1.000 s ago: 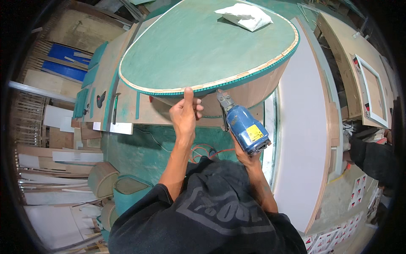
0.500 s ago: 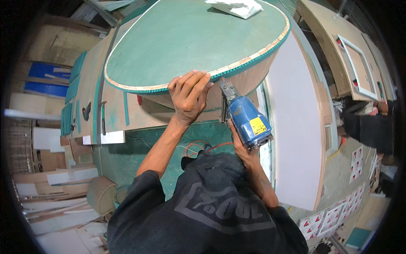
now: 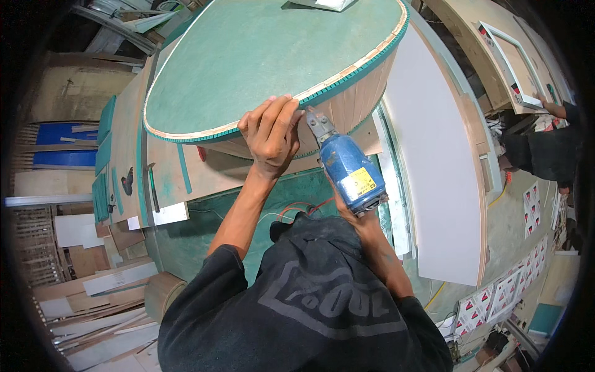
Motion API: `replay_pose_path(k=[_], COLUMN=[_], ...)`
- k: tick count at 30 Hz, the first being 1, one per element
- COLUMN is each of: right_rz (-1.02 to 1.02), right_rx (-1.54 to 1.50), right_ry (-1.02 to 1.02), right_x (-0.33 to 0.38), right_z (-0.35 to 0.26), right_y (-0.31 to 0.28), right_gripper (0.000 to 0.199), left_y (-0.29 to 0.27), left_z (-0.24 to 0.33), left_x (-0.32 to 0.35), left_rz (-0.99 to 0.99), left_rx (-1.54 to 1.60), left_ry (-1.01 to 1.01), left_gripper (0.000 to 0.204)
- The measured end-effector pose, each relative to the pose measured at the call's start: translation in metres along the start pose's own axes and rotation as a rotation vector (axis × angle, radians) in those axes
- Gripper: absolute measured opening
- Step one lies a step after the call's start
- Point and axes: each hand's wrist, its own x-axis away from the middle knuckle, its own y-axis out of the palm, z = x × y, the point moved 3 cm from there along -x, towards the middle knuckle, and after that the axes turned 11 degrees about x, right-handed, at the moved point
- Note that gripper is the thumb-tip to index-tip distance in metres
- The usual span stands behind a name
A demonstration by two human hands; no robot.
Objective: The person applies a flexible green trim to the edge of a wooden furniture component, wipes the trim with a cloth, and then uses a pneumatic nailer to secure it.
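Observation:
A large oval panel with a green top (image 3: 248, 68) stands before me, its rim edged with short pale wood pieces and a notched green strip (image 3: 347, 84). My left hand (image 3: 271, 137) is closed over the near rim, fingertips on top and thumb at the side against the strip. Just right of it, my right hand (image 3: 348, 208) grips a blue pneumatic nail gun (image 3: 350, 164) with a yellow label. The gun's metal nose points up at the rim's underside, close to my left thumb. Its handle and my right fingers are mostly hidden behind the body.
A wooden worktop (image 3: 127, 149) on the left bears green strips and a hammer (image 3: 152, 186). A white curved panel (image 3: 434, 161) stands on the right. Red hose (image 3: 294, 209) lies on the floor below. At far right, a person in dark clothes (image 3: 539, 149) reaches toward a white frame (image 3: 511, 65).
The nail gun has shifted left along the rim, its nose now nearer my left hand. My view has turned slightly, and another person's arm has appeared at far right.

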Motion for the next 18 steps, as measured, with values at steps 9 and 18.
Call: replay_pose_path(k=[9, 18], right_rz=[0.032, 0.211], right_rx=[-0.476, -0.633], right_ry=[0.193, 0.273], right_x=[0.008, -0.018], right_z=[0.012, 0.015], right_y=[0.016, -0.009], right_gripper=[0.063, 0.039], left_y=[0.005, 0.006], left_z=[-0.001, -0.003], left_x=[0.0, 0.005], left_rz=[0.016, 0.015], left_rx=[-0.037, -0.07], left_ry=[0.009, 0.036], left_gripper=[0.028, 0.027])
